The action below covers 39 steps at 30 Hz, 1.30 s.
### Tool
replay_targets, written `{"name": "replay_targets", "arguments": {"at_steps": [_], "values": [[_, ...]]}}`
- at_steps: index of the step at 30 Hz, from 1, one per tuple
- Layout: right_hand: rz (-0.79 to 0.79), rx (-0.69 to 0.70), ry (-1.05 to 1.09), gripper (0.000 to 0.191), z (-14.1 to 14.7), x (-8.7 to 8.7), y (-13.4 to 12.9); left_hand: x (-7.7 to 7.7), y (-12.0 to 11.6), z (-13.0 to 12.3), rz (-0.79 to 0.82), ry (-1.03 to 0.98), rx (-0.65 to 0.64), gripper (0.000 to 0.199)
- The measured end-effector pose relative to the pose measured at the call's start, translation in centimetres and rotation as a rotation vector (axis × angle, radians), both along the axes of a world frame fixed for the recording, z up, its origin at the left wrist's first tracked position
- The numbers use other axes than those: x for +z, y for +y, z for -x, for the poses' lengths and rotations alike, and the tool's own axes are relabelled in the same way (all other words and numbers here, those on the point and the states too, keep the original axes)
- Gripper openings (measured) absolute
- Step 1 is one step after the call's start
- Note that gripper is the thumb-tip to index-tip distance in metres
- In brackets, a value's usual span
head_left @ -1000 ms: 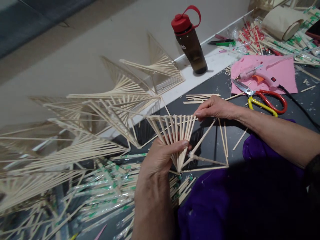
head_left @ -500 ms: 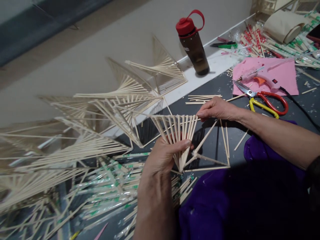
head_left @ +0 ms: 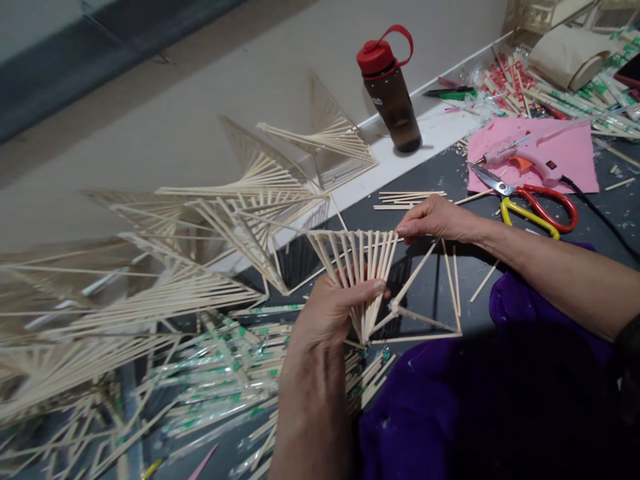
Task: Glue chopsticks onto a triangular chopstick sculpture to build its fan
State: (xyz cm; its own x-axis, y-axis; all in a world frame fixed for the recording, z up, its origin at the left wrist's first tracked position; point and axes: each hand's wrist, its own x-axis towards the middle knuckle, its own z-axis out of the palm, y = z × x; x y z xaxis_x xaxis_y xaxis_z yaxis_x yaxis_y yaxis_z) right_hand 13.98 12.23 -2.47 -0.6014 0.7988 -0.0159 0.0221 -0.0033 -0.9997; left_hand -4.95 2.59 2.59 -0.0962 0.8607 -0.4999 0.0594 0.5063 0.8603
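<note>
A fan of pale wooden sticks (head_left: 367, 257), spread along its top and gathered at its lower point, is in my left hand (head_left: 333, 307), the thumb lying across the front. My right hand (head_left: 423, 219) pinches the fan's upper right corner, at the end of the top stick. An open frame of sticks (head_left: 425, 319) extends right from the fan's lower part, over the dark table. Some of my left fingers are hidden behind the sticks.
Left and behind stand several stick structures (head_left: 200, 297). Wrapped chopsticks (head_left: 220, 373) lie at the lower left. A bottle (head_left: 393, 100) stands behind; scissors (head_left: 520, 193) and a glue gun (head_left: 530, 159) on pink cloth (head_left: 580, 153) lie right.
The whole view has shifted slightly, so things appear a little further right. Both hands keep the same hold on the fan.
</note>
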Motion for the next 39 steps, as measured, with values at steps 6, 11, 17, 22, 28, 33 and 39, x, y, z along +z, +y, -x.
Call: {"name": "replay_targets", "arguments": {"at_steps": [6,11,17,22,28,33,39], "values": [[0.032,-0.01,0.013,0.016,0.11,-0.08,-0.02,0.02,-0.06,0.14,-0.007,-0.001,-0.019,0.025],[0.047,-0.02,0.005,0.014,0.17,0.11,-0.11,-0.15,-0.04,0.16,-0.011,0.001,-0.036,0.023],[0.044,-0.025,-0.003,0.014,0.14,0.24,-0.15,-0.18,0.01,-0.01,-0.02,0.015,-0.022,0.023],[0.058,-0.022,-0.001,0.015,0.14,0.25,-0.18,-0.14,0.0,0.0,-0.009,0.012,-0.019,0.024],[0.039,-0.017,-0.003,0.016,0.09,0.3,-0.15,-0.18,0.05,0.03,-0.008,0.016,-0.019,0.023],[0.042,-0.009,0.003,0.017,-0.04,0.28,-0.06,-0.21,0.0,0.17,0.0,0.017,-0.01,0.023],[0.176,0.015,0.053,0.019,-0.12,0.34,-0.12,-0.27,-0.1,0.17,0.004,0.009,-0.019,0.023]]}}
